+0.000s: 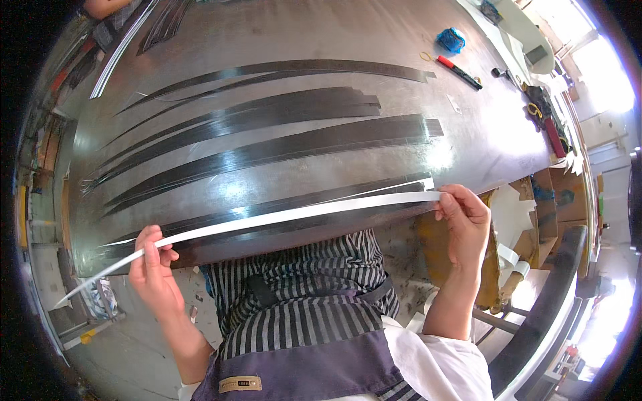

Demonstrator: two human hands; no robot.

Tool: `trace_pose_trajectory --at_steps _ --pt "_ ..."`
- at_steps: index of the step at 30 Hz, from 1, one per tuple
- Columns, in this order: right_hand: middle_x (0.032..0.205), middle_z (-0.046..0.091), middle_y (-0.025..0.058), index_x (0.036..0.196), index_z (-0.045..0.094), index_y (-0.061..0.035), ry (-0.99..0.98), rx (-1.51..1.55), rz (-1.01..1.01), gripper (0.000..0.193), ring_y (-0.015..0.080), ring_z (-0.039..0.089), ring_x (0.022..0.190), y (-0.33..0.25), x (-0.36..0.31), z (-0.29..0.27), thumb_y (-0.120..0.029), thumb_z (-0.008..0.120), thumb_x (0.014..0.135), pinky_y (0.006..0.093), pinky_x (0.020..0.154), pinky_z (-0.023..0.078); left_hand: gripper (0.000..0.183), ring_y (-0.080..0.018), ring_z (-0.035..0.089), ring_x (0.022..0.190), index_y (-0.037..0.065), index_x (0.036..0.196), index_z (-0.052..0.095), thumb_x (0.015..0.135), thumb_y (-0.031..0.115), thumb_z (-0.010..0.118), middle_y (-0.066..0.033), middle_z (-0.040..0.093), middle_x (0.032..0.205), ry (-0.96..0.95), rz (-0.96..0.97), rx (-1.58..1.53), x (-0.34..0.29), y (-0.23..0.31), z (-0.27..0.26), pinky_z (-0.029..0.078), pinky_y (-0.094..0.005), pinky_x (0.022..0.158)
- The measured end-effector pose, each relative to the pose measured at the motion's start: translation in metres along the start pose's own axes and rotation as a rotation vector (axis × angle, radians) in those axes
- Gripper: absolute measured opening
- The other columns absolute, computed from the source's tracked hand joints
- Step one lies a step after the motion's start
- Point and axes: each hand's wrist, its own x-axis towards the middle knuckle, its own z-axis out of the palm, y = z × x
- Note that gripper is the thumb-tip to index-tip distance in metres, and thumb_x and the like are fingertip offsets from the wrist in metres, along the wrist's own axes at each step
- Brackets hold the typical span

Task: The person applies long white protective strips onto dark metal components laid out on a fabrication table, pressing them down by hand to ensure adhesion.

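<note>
A long, narrow white strip [294,215] stretches between my hands above the table's near edge. My right hand [466,217] pinches its right end between thumb and fingers. Near the other end, my left hand [154,264] has its fingers closed round the strip, and a free tail runs on past it to the lower left. Beneath and just beyond lie dark strips [314,200] with a white strip among them. Farther back, several bundles of long dark strips [294,142] rest side by side on the metal table [221,33].
At the far right are a blue crumpled bundle [451,40], a red and black marker [459,71] and scissors [533,113]. White strips [124,47] lie at the far left, near another person's arm [105,7]. Cardboard boxes [545,207] stand right of the table.
</note>
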Motion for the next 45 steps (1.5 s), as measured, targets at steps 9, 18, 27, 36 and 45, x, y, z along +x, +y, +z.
trace_pose_trajectory --at_steps 9,18,27,36,45 --pt "0.076 0.063 -0.0029 0.097 0.072 -0.0003 0.054 -0.261 0.083 0.014 0.0019 0.051 0.061 0.013 0.001 0.011 -0.002 0.074 0.083 0.0175 0.049 0.036 0.008 -0.012 0.055 0.094 -0.006 0.091 0.064 0.091 0.002 0.066 -0.0074 0.057 0.115 0.028 0.26 0.54 -0.005 -0.004 0.0 0.045 -0.0258 0.083" --pt "0.077 0.064 -0.0004 0.097 0.068 0.0006 0.083 -0.304 0.129 0.015 0.0033 0.055 0.06 0.01 0.002 0.016 0.0 0.074 0.083 0.0187 0.051 0.045 0.009 -0.0107 0.055 0.093 -0.005 0.087 0.063 0.089 0.001 0.069 -0.0049 0.058 0.114 0.045 0.173 0.576 -0.005 -0.009 -0.004 0.045 -0.0244 0.083" --pt "0.076 0.064 0.001 0.095 0.067 0.0016 0.043 -0.26 0.108 0.014 0.0038 0.054 0.059 0.014 0.005 0.01 0.003 0.073 0.082 0.0198 0.049 0.044 0.009 -0.0134 0.054 0.102 -0.006 0.087 0.064 0.089 0.001 0.069 -0.0074 0.058 0.115 0.042 0.138 0.629 -0.005 -0.005 -0.001 0.043 -0.0263 0.088" --pt "0.078 0.064 0.0007 0.095 0.067 0.0022 0.077 -0.28 0.151 0.015 0.0033 0.053 0.058 0.011 0.008 0.014 0.004 0.072 0.081 0.0191 0.05 0.043 0.008 -0.0144 0.056 0.1 -0.006 0.087 0.065 0.086 -0.001 0.071 -0.0078 0.059 0.114 0.045 0.133 0.613 -0.004 -0.009 -0.004 0.044 -0.0261 0.087" --pt "0.077 0.065 0.0007 0.098 0.069 -0.0003 0.113 -0.374 0.126 0.017 0.0044 0.054 0.061 0.01 0.002 0.021 0.002 0.073 0.082 0.0186 0.051 0.042 0.01 -0.0131 0.061 0.088 -0.003 0.085 0.069 0.079 -0.002 0.076 -0.0068 0.062 0.108 0.06 0.247 0.633 -0.005 -0.01 -0.001 0.048 -0.0269 0.081"
